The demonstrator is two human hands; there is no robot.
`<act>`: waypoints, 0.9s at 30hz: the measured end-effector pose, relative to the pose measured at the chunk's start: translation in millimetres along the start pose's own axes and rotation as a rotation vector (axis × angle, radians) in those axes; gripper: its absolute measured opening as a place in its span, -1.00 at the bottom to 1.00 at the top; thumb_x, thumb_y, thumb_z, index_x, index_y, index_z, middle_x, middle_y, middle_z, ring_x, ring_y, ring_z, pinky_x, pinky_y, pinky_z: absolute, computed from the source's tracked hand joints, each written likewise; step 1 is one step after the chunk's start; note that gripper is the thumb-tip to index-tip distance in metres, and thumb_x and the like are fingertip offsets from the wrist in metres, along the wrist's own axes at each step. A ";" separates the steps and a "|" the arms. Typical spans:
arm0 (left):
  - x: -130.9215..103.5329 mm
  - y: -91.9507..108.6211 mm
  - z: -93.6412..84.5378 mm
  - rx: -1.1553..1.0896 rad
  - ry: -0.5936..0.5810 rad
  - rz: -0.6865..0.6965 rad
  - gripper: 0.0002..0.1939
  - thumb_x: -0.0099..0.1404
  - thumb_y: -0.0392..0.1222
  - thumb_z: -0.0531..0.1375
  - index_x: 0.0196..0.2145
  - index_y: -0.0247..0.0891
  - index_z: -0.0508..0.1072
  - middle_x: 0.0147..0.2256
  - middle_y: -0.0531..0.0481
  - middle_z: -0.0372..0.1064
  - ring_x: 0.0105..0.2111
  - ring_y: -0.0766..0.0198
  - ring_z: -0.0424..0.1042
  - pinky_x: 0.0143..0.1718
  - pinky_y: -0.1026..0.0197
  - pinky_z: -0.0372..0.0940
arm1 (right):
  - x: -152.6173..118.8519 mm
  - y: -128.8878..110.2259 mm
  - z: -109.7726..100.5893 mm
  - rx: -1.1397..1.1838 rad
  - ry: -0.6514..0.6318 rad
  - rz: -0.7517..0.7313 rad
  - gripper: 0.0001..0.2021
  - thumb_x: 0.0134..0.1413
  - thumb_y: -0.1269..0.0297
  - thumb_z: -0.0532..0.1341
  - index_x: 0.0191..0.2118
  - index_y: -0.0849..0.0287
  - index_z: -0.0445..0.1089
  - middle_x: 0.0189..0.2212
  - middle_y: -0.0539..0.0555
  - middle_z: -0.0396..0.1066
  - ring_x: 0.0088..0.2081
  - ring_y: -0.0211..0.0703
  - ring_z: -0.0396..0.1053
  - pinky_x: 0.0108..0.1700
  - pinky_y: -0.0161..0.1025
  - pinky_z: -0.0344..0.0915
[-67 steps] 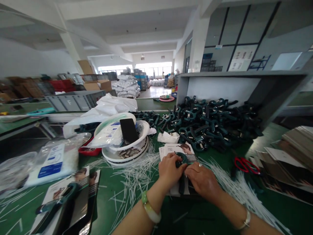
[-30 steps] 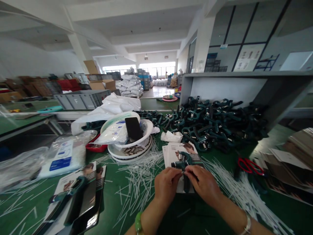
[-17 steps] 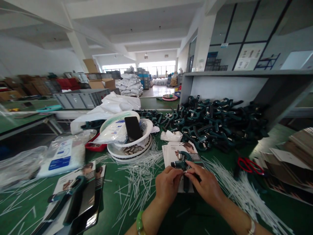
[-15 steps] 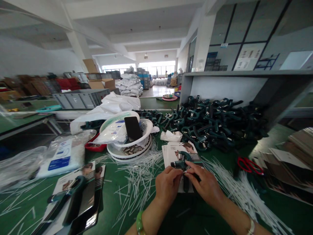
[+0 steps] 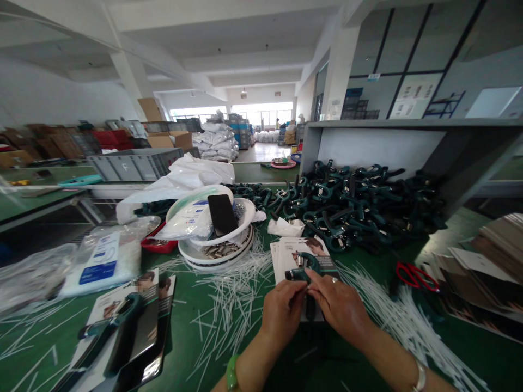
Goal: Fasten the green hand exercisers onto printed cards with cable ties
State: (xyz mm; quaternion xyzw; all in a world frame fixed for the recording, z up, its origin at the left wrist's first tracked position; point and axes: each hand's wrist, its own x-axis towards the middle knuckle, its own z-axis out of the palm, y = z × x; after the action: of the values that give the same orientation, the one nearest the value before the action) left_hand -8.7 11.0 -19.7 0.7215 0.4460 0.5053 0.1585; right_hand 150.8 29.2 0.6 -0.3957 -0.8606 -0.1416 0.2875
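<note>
Dark green is marking out the clamp-like tool (image 5: pixel 297 273) I am handling: in the head view, the only one, it is lying on a stack of printed cards (image 5: pixel 279 261) at the near middle of a green table (image 5: pixel 180 348), its curved end pointing away from me and a handle running toward me. My left hand (image 5: pixel 281 310) is coming in from the left, fingers bunching narrowly at the tool's neck; my right hand (image 5: pixel 342 305) is meeting it there, forefinger resting against the tool. I cannot tell whether either is gripping anything, because my own fingers are covering the spot.

About two seconds ago both hands were covering the curved end; now they are sitting lower, leaving that end in plain sight. I am judging from this that the close work is happening at the neck.

Around me, loose white strips (image 5: pixel 229 305) are lying scattered to the left, and a thicker bundle of strips (image 5: pixel 402 321) is fanning out beside my right forearm. A crumpled tissue (image 5: pixel 286 227) and a large heap of similar tools (image 5: pixel 363 204) are crowding the space just beyond the cards. Red-handled scissors (image 5: pixel 415 276) are lying farther right, near stacked cardboard (image 5: pixel 490 261). A phone (image 5: pixel 223 216) is resting on a white bowl (image 5: pixel 225 237) to the left.
</note>
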 end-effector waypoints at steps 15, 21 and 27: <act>6.8 -23.3 -17.1 -0.037 -0.075 -0.150 -0.93 0.14 -0.31 0.22 -0.39 -0.25 0.52 -0.40 -0.03 0.46 -0.37 0.32 0.42 -0.33 0.32 0.32 | 5.5 5.6 -1.1 0.100 -0.133 0.060 -0.66 0.17 0.33 0.05 0.06 0.22 0.22 -0.38 0.10 0.51 -0.41 -0.16 0.46 -0.37 -0.28 0.33; -0.7 -21.6 -9.9 0.012 -0.065 -0.083 -0.89 0.18 -0.33 0.18 -0.38 -0.21 0.51 -0.43 0.00 0.48 -0.37 0.30 0.42 -0.30 0.28 0.29 | 6.3 2.8 -2.3 0.144 -0.147 0.063 -0.65 0.16 0.36 0.04 0.07 0.24 0.22 -0.37 0.12 0.51 -0.38 -0.15 0.46 -0.36 -0.26 0.35; -3.2 -13.2 4.1 0.043 0.038 -0.140 -0.92 0.18 -0.32 0.17 -0.40 -0.24 0.48 -0.46 0.02 0.45 -0.44 0.33 0.39 -0.36 0.29 0.28 | 8.1 6.2 -2.0 0.289 -0.223 0.139 -0.59 0.11 0.39 0.07 0.11 0.20 0.19 -0.34 0.10 0.51 -0.33 -0.14 0.45 -0.27 -0.21 0.35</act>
State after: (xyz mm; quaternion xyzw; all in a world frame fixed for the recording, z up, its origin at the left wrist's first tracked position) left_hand -11.8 16.6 -32.3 0.6822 0.5089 0.4968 0.1695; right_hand 152.1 37.2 7.2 -0.4219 -0.8692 0.0483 0.2533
